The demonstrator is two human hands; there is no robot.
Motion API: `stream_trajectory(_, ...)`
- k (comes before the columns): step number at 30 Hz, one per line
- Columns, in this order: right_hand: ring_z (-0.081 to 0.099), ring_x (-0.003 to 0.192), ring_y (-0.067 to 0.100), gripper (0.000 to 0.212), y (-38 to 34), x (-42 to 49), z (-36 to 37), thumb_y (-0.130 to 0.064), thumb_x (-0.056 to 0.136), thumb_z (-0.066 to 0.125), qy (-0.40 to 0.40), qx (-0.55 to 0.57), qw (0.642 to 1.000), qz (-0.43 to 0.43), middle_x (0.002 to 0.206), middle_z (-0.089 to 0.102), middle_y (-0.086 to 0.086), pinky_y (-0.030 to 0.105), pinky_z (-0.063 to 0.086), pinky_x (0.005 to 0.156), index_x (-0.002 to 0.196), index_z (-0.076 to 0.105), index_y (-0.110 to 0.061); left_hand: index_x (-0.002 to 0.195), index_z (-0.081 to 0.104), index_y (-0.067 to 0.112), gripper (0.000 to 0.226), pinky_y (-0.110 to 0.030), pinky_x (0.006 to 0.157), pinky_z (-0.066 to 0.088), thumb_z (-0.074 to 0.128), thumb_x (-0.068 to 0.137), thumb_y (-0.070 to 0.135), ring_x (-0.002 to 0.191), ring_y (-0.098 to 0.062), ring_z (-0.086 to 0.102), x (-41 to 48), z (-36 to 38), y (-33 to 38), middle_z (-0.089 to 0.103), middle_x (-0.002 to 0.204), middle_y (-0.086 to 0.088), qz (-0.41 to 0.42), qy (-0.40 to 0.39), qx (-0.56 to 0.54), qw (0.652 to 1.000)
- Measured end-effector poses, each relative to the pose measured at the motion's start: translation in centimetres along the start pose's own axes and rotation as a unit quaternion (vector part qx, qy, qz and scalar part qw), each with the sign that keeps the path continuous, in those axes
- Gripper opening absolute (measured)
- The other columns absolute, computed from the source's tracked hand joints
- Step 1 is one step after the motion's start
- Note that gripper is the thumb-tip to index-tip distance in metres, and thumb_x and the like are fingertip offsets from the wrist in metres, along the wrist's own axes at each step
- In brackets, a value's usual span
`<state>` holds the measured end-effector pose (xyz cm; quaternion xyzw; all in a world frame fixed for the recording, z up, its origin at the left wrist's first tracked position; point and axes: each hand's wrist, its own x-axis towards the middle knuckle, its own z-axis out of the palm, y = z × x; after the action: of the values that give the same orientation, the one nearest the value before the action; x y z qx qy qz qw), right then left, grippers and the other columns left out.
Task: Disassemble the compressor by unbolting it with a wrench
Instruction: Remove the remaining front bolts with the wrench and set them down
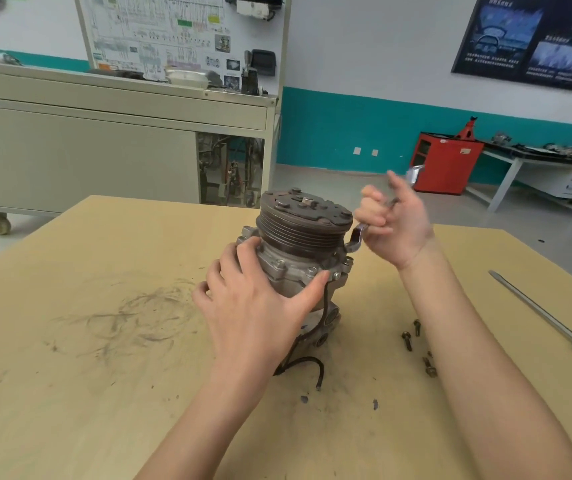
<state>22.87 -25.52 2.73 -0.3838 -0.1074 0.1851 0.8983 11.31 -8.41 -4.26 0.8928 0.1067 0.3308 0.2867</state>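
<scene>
Compressor [302,258] standing pulley-end up near the middle of the pale wooden surface [87,393], shown during bolt removal. The left hand [253,306] grasps the aluminium housing below the grooved pulley, fingers wrapped round its left side and thumb laid across the front flange. This hold is judged to brace the body against the turning force of the tool. The right hand [395,223] is clenched round the shank of the wrench [359,236], the forefinger lifted. The lower end of the tool sits at the flange on the right side of the housing, apparently on a bolt head, though the seating itself is hidden. Its upper end projects above the fingers. Several loose bolts [407,341] lie on the surface just right of the compressor, near the right forearm, which suggests the work is partly done, since other bolt heads remain in the flange. A black cable [312,362] trails from the base towards the viewer. A long screwdriver [551,323] with a red handle lies well apart at the right edge, and dark scuff marks [139,317] stain the surface at left. Behind is a workshop: a grey wheeled cabinet [80,150] carrying a wiring-diagram board [180,32], a teal band along the white wall, a red tool cabinet [445,162], a cluttered bench [537,161] and a dark poster [534,39].
</scene>
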Motion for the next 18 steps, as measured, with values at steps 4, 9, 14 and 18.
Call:
stream_trajectory(4,0.049,0.048,0.018,0.041,0.0,-4.5,2.4,-0.031,0.094,0.028,0.116,-0.070,0.979,-0.152,0.049,0.038,0.002,0.023,0.044,0.045,0.062,0.045,-0.010,0.129,0.048,0.016,0.100,-0.049,0.093,0.034,0.027,0.062,0.087,0.119,-0.032,0.049,0.0,0.0,-0.1,0.056,0.127,-0.006,0.000,-0.002,0.001,1.000)
stream_trajectory(9,0.062,0.066,0.021,0.035,4.2,-7.8,4.2,-0.014,0.092,0.029,0.165,-0.273,0.881,-0.348,0.053,0.054,0.002,0.034,0.055,0.066,0.062,0.048,-0.015,0.130,0.047,0.017,0.101,-0.048,0.093,0.034,0.025,0.061,0.088,0.121,-0.033,0.049,0.1,0.1,-0.2,0.055,0.130,-0.007,-0.001,-0.002,0.006,1.000)
stream_trajectory(14,0.065,0.076,0.017,0.033,7.3,-8.3,4.1,-0.029,0.091,0.032,0.177,-0.308,0.845,-0.400,0.059,0.060,0.000,0.035,0.056,0.079,0.065,0.046,-0.014,0.131,0.046,0.018,0.101,-0.047,0.093,0.032,0.024,0.061,0.088,0.122,-0.032,0.047,0.1,0.1,-0.2,0.054,0.132,-0.006,-0.002,-0.001,0.008,1.000)
stream_trajectory(18,0.067,0.082,0.017,0.032,9.2,-8.7,4.0,-0.040,0.089,0.034,0.196,-0.328,0.807,-0.451,0.064,0.063,-0.002,0.033,0.055,0.081,0.069,0.042,-0.016,0.131,0.045,0.019,0.102,-0.046,0.093,0.032,0.024,0.060,0.088,0.122,-0.031,0.047,0.0,0.1,-0.1,0.054,0.133,-0.006,0.001,-0.002,0.006,1.000)
